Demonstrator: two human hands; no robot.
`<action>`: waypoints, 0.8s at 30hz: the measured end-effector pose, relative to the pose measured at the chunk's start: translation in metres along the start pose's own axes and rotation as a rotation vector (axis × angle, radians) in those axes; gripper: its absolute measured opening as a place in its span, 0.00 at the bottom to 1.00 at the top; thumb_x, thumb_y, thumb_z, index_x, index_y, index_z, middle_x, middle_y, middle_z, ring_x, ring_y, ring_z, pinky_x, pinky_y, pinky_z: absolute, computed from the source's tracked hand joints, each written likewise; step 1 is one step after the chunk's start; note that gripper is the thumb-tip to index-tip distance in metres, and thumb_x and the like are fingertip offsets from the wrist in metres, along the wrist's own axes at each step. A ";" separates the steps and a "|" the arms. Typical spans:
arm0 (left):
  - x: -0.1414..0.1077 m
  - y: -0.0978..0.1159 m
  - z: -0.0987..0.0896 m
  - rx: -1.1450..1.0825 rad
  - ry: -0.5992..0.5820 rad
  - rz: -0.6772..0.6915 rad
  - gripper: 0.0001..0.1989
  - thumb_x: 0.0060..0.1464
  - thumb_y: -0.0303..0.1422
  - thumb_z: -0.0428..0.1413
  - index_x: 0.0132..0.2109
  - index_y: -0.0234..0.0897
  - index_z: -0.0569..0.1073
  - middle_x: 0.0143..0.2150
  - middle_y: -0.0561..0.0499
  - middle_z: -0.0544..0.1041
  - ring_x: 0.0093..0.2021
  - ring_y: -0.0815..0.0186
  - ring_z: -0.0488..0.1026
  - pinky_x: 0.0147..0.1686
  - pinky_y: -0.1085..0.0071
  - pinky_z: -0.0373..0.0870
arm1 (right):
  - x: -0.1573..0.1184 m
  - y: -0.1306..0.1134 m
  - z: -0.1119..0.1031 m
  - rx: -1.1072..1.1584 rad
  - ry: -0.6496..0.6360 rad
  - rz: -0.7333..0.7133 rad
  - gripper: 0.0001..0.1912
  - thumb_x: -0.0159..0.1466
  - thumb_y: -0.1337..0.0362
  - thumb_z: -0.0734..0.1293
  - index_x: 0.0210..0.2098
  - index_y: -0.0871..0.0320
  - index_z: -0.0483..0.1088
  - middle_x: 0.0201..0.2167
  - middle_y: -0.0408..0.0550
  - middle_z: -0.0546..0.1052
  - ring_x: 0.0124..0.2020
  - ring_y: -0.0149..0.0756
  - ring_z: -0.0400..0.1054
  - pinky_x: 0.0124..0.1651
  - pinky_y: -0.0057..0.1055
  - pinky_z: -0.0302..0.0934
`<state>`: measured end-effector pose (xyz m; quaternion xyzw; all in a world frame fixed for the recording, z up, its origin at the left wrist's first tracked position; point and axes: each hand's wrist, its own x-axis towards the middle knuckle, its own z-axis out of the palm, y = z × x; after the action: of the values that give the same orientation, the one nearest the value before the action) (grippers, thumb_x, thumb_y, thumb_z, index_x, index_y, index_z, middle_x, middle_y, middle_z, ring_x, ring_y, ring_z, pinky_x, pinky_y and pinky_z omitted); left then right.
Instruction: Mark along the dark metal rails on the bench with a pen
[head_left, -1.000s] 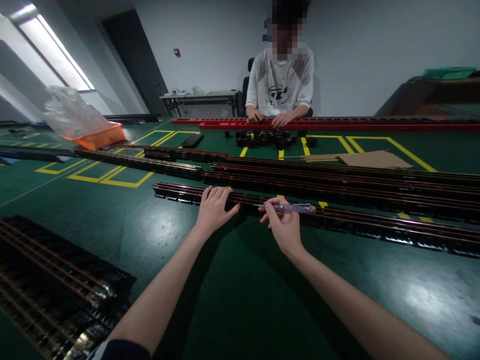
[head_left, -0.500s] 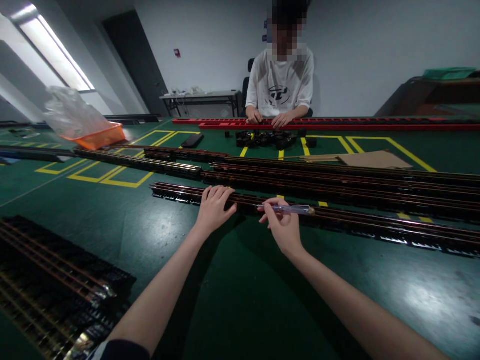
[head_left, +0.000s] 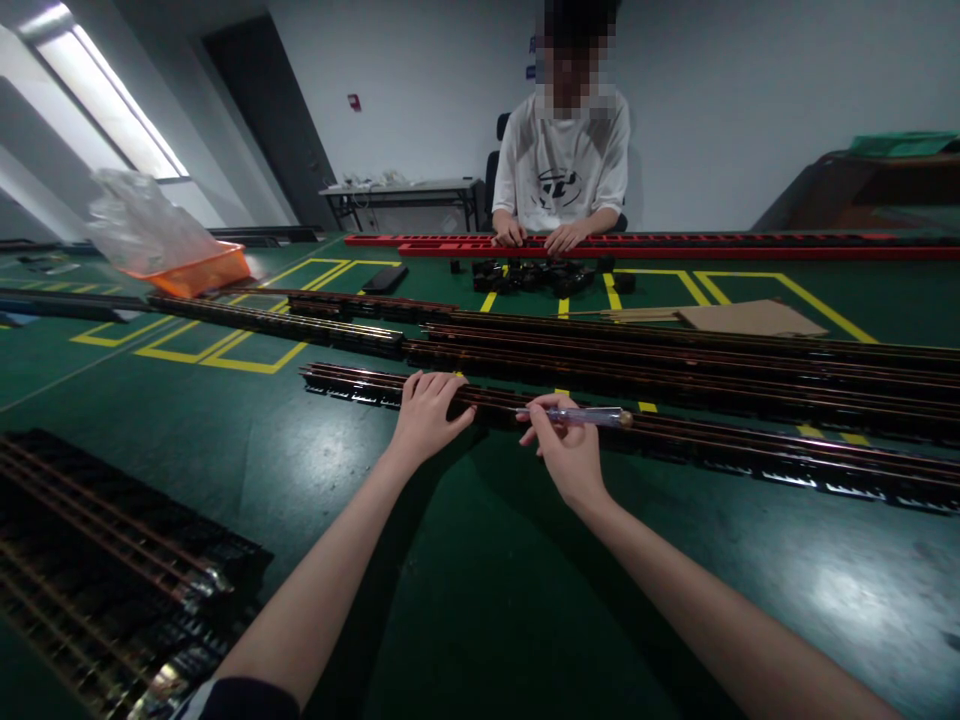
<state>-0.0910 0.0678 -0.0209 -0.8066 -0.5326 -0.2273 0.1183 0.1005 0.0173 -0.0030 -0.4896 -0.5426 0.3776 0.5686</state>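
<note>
A long black rail (head_left: pixel 352 383) with copper-coloured strips along it lies across the green table in front of me. My left hand (head_left: pixel 430 415) grips it from above, fingers over the far side and thumb on the near side. To the right, my right hand (head_left: pixel 566 450) is closed around a small screwdriver (head_left: pixel 589 416) with a clear, purplish handle. Its thin shaft points left, low over the rail between my hands. Whether the tip touches the rail, I cannot tell.
More black rails (head_left: pixel 675 365) lie just beyond, and others (head_left: pixel 112 540) at the lower left. Across the table a person in a white shirt (head_left: pixel 562 170) works at red rails (head_left: pixel 675 248), near small black parts (head_left: pixel 532 278). An orange basket (head_left: pixel 195 273) and cardboard (head_left: pixel 750 318) lie there too.
Almost nothing differs. The screwdriver and my right hand have shifted very slightly, while my left hand stays on the rail.
</note>
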 end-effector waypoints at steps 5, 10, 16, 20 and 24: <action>0.000 0.004 0.000 0.029 0.017 -0.025 0.14 0.56 0.38 0.51 0.49 0.40 0.69 0.49 0.48 0.75 0.52 0.57 0.67 0.58 0.54 0.51 | 0.000 0.002 0.001 0.005 -0.003 -0.012 0.10 0.60 0.57 0.64 0.32 0.58 0.66 0.28 0.47 0.76 0.21 0.29 0.69 0.20 0.24 0.60; 0.000 0.006 -0.001 0.060 0.032 -0.034 0.14 0.56 0.36 0.51 0.49 0.39 0.69 0.49 0.47 0.76 0.53 0.56 0.67 0.59 0.52 0.48 | 0.001 0.005 0.003 0.029 -0.002 -0.017 0.10 0.61 0.57 0.63 0.34 0.58 0.65 0.28 0.46 0.76 0.20 0.28 0.69 0.19 0.24 0.60; -0.001 0.005 -0.001 0.075 0.049 -0.025 0.15 0.56 0.30 0.48 0.51 0.39 0.69 0.50 0.47 0.75 0.53 0.56 0.67 0.59 0.52 0.49 | 0.000 0.004 0.002 0.017 -0.015 -0.017 0.11 0.60 0.56 0.64 0.33 0.58 0.66 0.30 0.48 0.76 0.20 0.29 0.69 0.20 0.25 0.61; -0.001 0.004 -0.001 0.073 0.042 -0.002 0.17 0.57 0.26 0.46 0.52 0.40 0.69 0.50 0.48 0.75 0.53 0.57 0.67 0.59 0.53 0.49 | 0.001 0.003 0.001 0.004 -0.019 -0.014 0.12 0.61 0.55 0.63 0.33 0.59 0.66 0.30 0.49 0.77 0.21 0.29 0.69 0.20 0.25 0.61; -0.001 0.004 -0.001 0.081 0.019 0.010 0.21 0.55 0.23 0.44 0.53 0.41 0.68 0.51 0.48 0.75 0.54 0.57 0.66 0.59 0.53 0.49 | 0.000 0.003 0.001 -0.001 -0.016 -0.014 0.12 0.60 0.55 0.64 0.33 0.58 0.67 0.30 0.48 0.77 0.21 0.30 0.70 0.20 0.25 0.61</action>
<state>-0.0883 0.0648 -0.0207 -0.8018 -0.5361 -0.2125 0.1569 0.0995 0.0184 -0.0055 -0.4831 -0.5505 0.3774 0.5667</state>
